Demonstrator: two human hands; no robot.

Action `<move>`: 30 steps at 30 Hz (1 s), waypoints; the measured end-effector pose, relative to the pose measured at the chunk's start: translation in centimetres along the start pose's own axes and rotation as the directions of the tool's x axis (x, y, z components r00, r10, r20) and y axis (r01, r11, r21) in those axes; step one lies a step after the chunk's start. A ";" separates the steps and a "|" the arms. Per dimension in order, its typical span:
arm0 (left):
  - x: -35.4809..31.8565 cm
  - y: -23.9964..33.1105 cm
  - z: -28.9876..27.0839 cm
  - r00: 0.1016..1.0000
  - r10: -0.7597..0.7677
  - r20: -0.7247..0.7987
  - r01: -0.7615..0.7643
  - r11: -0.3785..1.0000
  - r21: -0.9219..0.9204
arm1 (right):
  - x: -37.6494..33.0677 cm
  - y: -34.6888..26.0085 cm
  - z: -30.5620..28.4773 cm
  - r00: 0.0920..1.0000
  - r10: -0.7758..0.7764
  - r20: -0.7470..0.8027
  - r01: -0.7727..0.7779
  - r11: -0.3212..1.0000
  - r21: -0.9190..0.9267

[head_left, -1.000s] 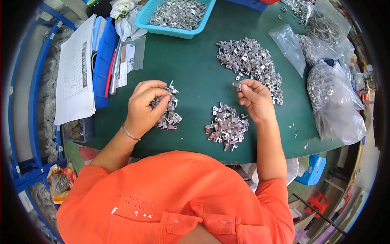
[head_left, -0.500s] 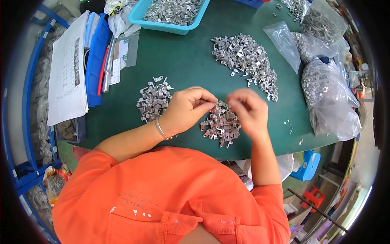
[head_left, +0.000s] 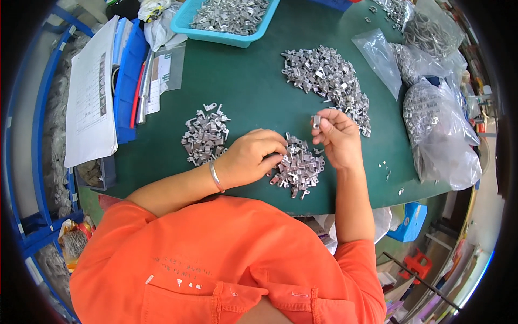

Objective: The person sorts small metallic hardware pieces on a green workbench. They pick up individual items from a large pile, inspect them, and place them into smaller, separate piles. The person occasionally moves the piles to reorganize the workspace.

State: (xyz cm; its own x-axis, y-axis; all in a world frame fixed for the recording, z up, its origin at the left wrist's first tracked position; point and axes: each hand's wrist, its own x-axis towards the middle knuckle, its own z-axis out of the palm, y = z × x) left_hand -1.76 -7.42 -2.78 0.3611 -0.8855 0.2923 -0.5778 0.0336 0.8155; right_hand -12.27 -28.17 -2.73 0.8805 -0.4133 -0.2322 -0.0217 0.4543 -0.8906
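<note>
The green table (head_left: 253, 75) takes up most of what reaches me, with a clear bag of metal parts (head_left: 431, 119) along its right side and the far heap (head_left: 326, 75) ahead of the right hand. Next in size comes the teal basket (head_left: 226, 40), full of similar parts, then the near heap (head_left: 299, 171) between the hands and the left heap (head_left: 205, 135) beyond the left wrist. The left hand (head_left: 247, 159) has its fingers curled at the near heap's edge (from here I cannot tell whether they pinch anything). The right hand (head_left: 341, 141) closes thumb and fingers on a small metal piece (head_left: 317, 122), upright above the table, just left of the far heap. To do this well, I would keep the pinch light and low so the piece's face stays uncovered, steady the right wrist, and let the left fingertips work only the heap's loose edge, where tangled parts should separate more easily.
</note>
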 end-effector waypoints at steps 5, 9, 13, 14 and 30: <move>-0.1 -0.1 0.1 0.998 -0.067 -0.012 0.066 0.996 -0.064 | -2.3 0.7 0.2 0.975 -0.139 0.171 0.090 0.959 0.268; 1.0 2.2 0.0 0.981 -0.024 -0.191 -0.013 0.982 -0.187 | -3.9 1.1 1.9 0.965 -0.241 0.103 0.226 0.964 0.138; 0.9 2.0 -0.1 0.981 0.018 -0.191 -0.061 0.974 -0.218 | -5.2 1.0 4.1 0.882 -0.416 0.219 0.468 0.824 -0.319; 0.9 2.2 -0.4 0.977 0.047 -0.208 -0.078 0.987 -0.144 | -4.5 0.7 3.4 0.813 -0.515 0.271 0.568 0.601 -0.562; -4.0 -0.9 -9.8 0.888 -0.305 -0.343 0.399 0.882 0.249 | -0.3 -0.7 -0.8 0.990 -0.096 -0.101 -0.006 0.696 -0.718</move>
State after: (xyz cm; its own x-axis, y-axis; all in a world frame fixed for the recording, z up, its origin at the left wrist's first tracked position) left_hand 4.52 0.63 0.22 0.7481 -0.6381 0.1822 -0.5481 -0.4394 0.7117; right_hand -12.87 -29.01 -2.32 0.8259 -0.5330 -0.1840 -0.3606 -0.2484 -0.8990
